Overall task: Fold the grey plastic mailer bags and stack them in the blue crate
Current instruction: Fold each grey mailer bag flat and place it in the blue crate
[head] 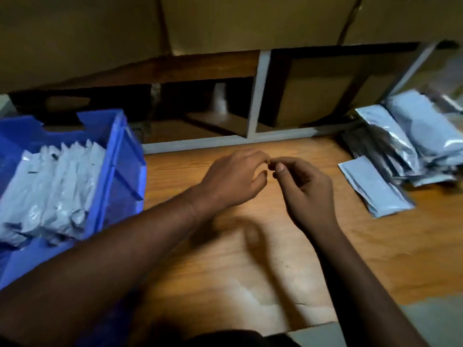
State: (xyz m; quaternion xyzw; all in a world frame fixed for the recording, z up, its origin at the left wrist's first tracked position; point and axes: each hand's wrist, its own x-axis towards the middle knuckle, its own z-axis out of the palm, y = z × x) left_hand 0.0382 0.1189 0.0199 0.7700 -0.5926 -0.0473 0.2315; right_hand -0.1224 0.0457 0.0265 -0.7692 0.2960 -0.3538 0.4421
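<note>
Both hands meet mid-surface, empty of bags: left hand (234, 177) with fingers loosely curled, right hand (304, 190) with thumb and forefinger pinched together at the left fingertips; can't tell if anything tiny is between them. Blue crate (117, 156) sits at left on the wooden surface (250, 259), already carrying a row of folded grey mailer bags (50, 186). Unfolded bag pile (411, 141) sits far right, one single bag (373, 186) lying flat just in front of it.
</note>
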